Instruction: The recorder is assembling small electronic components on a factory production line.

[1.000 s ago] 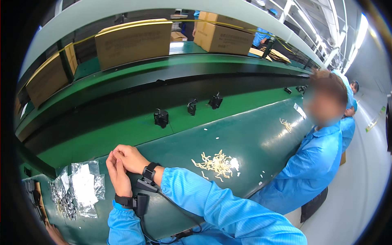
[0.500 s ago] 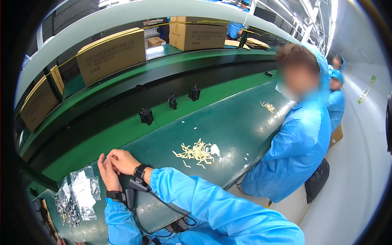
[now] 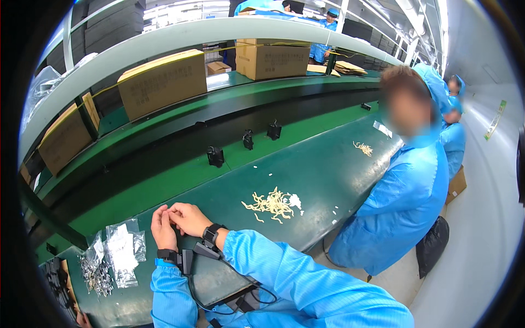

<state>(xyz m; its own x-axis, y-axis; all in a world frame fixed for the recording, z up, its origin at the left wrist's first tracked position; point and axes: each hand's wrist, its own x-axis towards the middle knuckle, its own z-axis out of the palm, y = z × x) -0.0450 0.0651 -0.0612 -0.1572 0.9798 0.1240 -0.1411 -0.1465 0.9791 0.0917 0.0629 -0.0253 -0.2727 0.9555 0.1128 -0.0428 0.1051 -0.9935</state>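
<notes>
My left hand (image 3: 163, 228) and my right hand (image 3: 190, 220) meet above the near green table, left of the middle. The right fingers bend in toward the left fingertips, and both hands look closed. Whatever may be between them is too small or hidden to make out. Each wrist carries a black strap with a small dark device, and a cable runs from them. Left of my left hand lie clear plastic bags (image 3: 124, 254) with white contents and a heap of small shiny metal parts (image 3: 97, 277). To the right is a pile of cream-coloured short strips (image 3: 273, 205) beside white bits (image 3: 295, 201).
Several black parts (image 3: 215, 157) stand on the green strip (image 3: 180, 183) beyond the table. Cardboard boxes (image 3: 162, 86) line the shelf behind. A co-worker in blue (image 3: 391, 202) stands at right, near another strip pile (image 3: 363, 148) and a black bag (image 3: 432, 246). Another person's hand (image 3: 83, 319) shows lower left.
My view has shifted, so most of the scene sits farther right in the picture. My hands stay together in much the same pose. Near the co-worker, a small packet shows more fully.
</notes>
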